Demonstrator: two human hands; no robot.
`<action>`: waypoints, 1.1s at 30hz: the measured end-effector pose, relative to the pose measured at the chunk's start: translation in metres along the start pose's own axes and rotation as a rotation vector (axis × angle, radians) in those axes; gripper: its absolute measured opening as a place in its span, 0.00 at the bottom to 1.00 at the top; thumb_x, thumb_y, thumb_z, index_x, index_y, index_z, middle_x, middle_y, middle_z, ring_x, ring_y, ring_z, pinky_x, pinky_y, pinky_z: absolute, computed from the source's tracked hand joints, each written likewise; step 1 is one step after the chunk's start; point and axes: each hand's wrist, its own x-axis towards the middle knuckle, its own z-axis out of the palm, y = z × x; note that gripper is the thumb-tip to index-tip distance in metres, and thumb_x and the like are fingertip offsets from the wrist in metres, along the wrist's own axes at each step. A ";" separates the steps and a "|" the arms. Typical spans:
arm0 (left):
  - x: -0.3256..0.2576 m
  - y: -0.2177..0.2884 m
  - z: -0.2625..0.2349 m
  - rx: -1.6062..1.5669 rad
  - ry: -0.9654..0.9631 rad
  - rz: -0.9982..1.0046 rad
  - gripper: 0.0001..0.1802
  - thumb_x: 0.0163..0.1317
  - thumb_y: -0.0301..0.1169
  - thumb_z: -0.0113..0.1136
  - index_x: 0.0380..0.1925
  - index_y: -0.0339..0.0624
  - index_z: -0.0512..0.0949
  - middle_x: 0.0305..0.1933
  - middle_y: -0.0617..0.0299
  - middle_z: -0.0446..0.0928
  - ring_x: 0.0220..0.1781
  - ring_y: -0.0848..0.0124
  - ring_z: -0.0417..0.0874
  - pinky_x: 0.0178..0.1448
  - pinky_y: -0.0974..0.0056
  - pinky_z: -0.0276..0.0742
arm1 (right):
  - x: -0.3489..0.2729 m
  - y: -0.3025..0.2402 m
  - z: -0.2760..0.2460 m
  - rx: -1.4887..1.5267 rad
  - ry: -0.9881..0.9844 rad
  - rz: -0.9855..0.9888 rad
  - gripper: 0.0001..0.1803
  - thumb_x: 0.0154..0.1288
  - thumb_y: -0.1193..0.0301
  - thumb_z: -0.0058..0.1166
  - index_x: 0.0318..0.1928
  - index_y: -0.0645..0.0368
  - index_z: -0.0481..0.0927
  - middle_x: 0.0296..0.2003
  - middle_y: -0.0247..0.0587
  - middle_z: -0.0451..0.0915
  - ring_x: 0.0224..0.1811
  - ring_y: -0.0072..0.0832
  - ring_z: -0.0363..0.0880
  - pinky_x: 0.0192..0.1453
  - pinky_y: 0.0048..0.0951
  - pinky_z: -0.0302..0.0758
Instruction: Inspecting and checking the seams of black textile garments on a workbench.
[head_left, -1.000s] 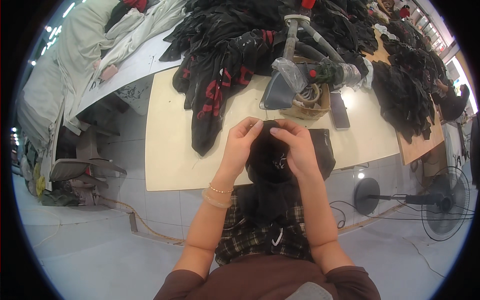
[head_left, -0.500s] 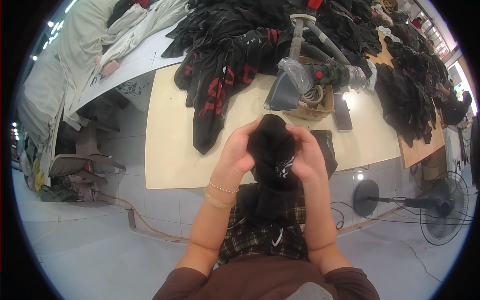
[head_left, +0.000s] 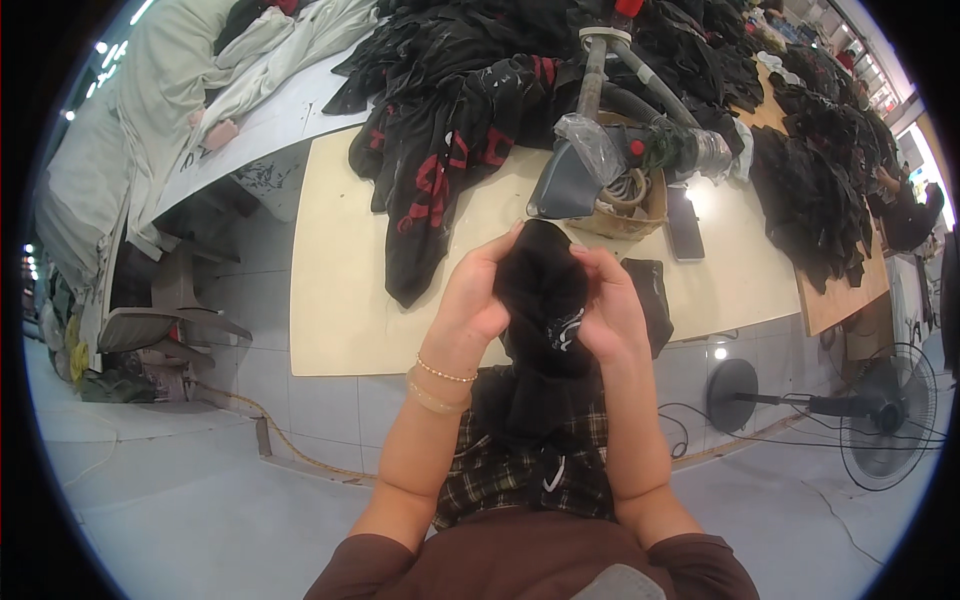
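A black cloth garment (head_left: 540, 275) with a small white print hangs between my hands, from over the near table edge down onto my lap. My left hand (head_left: 474, 298) is closed on its left edge, thumb and fingertips at the upper rim. On the other side my right hand (head_left: 614, 308) grips the right edge, next to the white print. The cloth bulges upward between them, and its lower part drapes over my checked garment. Some of the fingers are hidden behind the fabric. Black cloth (head_left: 648, 300) also lies on the table just right of my right hand.
On the cream table (head_left: 345, 290) lie black garments with red print (head_left: 432, 190). A hose-fitted machine (head_left: 570, 185), a cardboard box (head_left: 640, 218) and a phone (head_left: 686, 228) stand or lie beyond my hands. A fan (head_left: 885, 415) is at right, a chair (head_left: 165, 325) at left.
Both hands and the held garment have shifted very slightly up and to the left. The grip on the cloth stays the same.
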 end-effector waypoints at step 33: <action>-0.009 -0.004 0.014 0.188 0.026 0.121 0.14 0.72 0.33 0.50 0.46 0.33 0.77 0.45 0.56 0.82 0.46 0.68 0.82 0.55 0.65 0.78 | -0.011 -0.001 0.012 -0.087 -0.035 -0.077 0.12 0.65 0.73 0.53 0.45 0.68 0.79 0.41 0.44 0.83 0.45 0.31 0.82 0.54 0.29 0.78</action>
